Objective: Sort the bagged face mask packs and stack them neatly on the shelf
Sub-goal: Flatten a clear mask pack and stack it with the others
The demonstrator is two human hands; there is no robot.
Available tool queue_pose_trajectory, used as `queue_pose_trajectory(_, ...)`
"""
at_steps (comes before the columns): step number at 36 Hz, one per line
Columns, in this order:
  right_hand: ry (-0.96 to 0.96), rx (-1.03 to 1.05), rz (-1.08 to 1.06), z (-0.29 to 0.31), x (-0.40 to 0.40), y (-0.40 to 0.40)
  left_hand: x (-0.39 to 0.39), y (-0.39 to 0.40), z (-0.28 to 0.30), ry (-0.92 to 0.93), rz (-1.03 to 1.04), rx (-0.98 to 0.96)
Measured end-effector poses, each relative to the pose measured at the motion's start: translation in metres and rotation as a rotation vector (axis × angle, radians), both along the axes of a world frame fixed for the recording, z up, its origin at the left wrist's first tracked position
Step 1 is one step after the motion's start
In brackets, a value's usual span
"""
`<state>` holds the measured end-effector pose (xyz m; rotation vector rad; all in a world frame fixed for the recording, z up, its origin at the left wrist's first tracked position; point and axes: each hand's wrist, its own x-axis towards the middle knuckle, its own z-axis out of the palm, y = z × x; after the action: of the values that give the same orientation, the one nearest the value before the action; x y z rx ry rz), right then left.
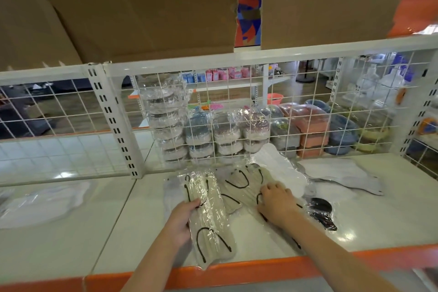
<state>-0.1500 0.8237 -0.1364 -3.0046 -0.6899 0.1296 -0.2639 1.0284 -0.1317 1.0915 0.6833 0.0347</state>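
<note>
Beige mask packs (208,216) on shelf (379,220) look light, floppy & slick, so w/ left hand (181,219) pinching one's side edge and right hand (276,201) flat on another (246,187), we'd grab edges.

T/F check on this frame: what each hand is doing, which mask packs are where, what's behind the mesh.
1. The left hand grips a beige mask pack. True.
2. The right hand is lifted clear of the shelf. False: it rests on a second beige pack.
3. A black mask pack lies right of the right hand. True.
4. The wire mesh has bare space behind it. False: wrapped containers stand there.
</note>
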Motion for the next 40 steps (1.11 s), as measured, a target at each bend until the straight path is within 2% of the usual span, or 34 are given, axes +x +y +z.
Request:
queue_pose_trajectory(3, 0.019, 0.12, -0.059, 0.001, -0.001, 0.004, -0.001, -0.001, 0.0, 0.02, 0.01, 0.025)
queue_pose_trajectory(6, 0.115, 0.33, -0.15, 0.005, 0.003, 0.007, -0.001, -0.001, -0.001, 0.015, 0.018, 0.014)
queue_pose_trajectory(9, 0.396, 0.597, -0.331, 0.01, 0.007, 0.003, -0.003, 0.001, -0.002, -0.005, 0.02, 0.001)
queue_pose_trajectory(13, 0.672, 0.94, -0.4, 0.015, 0.008, -0.01, -0.007, 0.001, 0.0, -0.049, 0.014, -0.036)
queue_pose_trajectory(17, 0.986, 1.441, -0.35, 0.028, 0.0, -0.011, -0.005, -0.003, 0.001, -0.076, 0.019, -0.096)
queue_pose_trajectory(19, 1.047, 1.541, -0.268, 0.035, -0.011, -0.006, -0.003, -0.01, 0.004, -0.104, 0.037, -0.16)
queue_pose_trajectory(23, 0.949, 1.363, -0.114, 0.032, -0.036, 0.011, 0.001, -0.018, 0.005, -0.162, 0.003, -0.25)
queue_pose_trajectory(25, 0.933, 1.34, -0.033, 0.028, -0.04, 0.016, 0.001, -0.021, 0.007, -0.161, -0.026, -0.217)
queue_pose_trajectory(29, 1.149, 1.607, 0.093, 0.036, -0.042, 0.017, -0.002, -0.02, 0.007, -0.128, 0.006, -0.171)
queue_pose_trajectory(31, 1.207, 1.649, 0.138, 0.042, -0.04, 0.015, -0.002, -0.017, 0.005, -0.132, 0.011, -0.183)
queue_pose_trajectory(32, 1.163, 1.585, 0.126, 0.041, -0.038, 0.015, -0.002, -0.016, 0.002, -0.166, 0.005, -0.232)
queue_pose_trajectory(35, 0.842, 1.18, 0.069, 0.031, -0.039, 0.019, -0.005, -0.015, 0.002, -0.292, -0.013, -0.363)
queue_pose_trajectory(36, 0.765, 1.1, 0.056, 0.026, -0.04, 0.02, -0.006, -0.015, 0.003, -0.322, -0.02, -0.376)
queue_pose_trajectory(40, 0.597, 0.985, 0.059, 0.014, -0.046, 0.031, -0.014, -0.017, 0.009, -0.34, -0.011, -0.305)
